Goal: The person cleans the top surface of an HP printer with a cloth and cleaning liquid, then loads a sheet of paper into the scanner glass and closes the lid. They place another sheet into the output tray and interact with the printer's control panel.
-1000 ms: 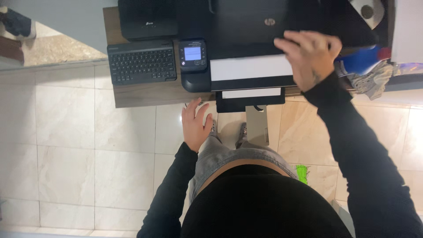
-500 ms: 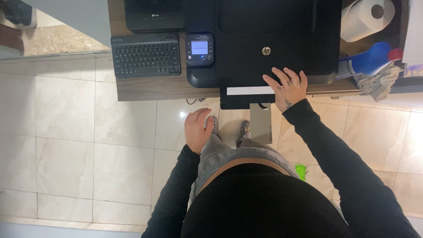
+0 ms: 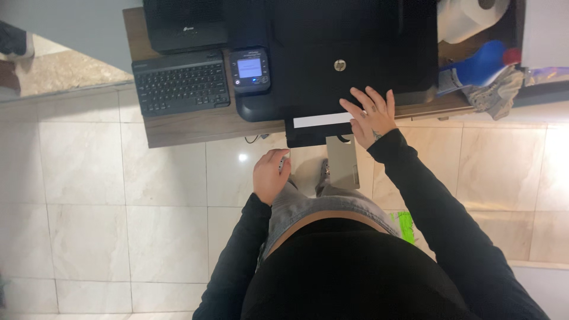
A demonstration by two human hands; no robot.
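The right hand (image 3: 370, 115) lies flat, fingers spread and open, on the front edge of the black printer (image 3: 349, 56), which fills the upper middle of the frame on a wooden desk (image 3: 195, 127). It grips nothing; its fingertips point toward the top of the frame. Just left of it a white sheet of paper (image 3: 323, 120) shows in the printer's output slot as a narrow strip, its long axis running left to right across the frame. The left hand (image 3: 269, 176) hangs at the hip in the centre, fingers loosely curled, touching the grey trousers and holding nothing. A black keyboard (image 3: 181, 89) lies at the upper left, long axis left to right. A paper roll (image 3: 471, 18) stands at the upper right.
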